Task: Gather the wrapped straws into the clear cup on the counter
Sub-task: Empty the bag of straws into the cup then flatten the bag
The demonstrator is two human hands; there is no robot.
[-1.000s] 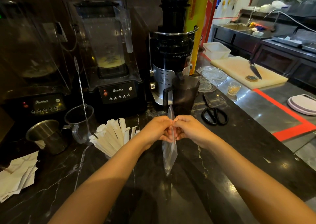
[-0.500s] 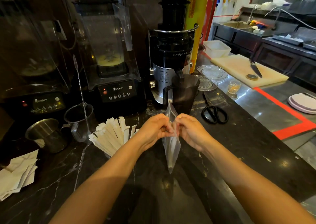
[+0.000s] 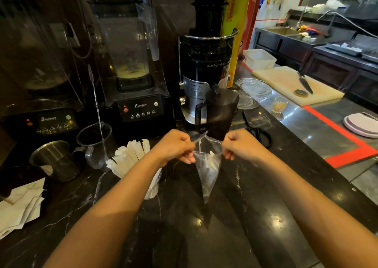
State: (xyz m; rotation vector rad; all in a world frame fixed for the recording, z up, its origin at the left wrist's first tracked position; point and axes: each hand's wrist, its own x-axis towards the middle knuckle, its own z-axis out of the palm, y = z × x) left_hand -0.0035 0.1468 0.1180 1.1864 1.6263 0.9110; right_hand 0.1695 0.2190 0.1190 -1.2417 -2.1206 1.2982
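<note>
A clear plastic bag [image 3: 207, 169] hangs over the black marble counter with a few white wrapped straws inside it. My left hand [image 3: 176, 146] pinches its left top edge and my right hand [image 3: 242, 145] pinches its right top edge, so the mouth is stretched apart. A fan of white wrapped straws [image 3: 131, 157] stands in the clear cup [image 3: 153, 188], which is left of the bag and largely hidden behind my left forearm.
Two blenders [image 3: 135, 95] and a black juicer [image 3: 206, 63] with a dark jug [image 3: 216, 114] line the back. A steel cup [image 3: 55, 160], a clear measuring cup [image 3: 96, 145], paper napkins [image 3: 18, 206], scissors [image 3: 261, 136], glass plates [image 3: 255, 87] and a cutting board with a knife [image 3: 296, 83] surround the area.
My hands, pinched together on the top of the bag a second ago, have moved apart, and the bag's mouth has spread open between them.
</note>
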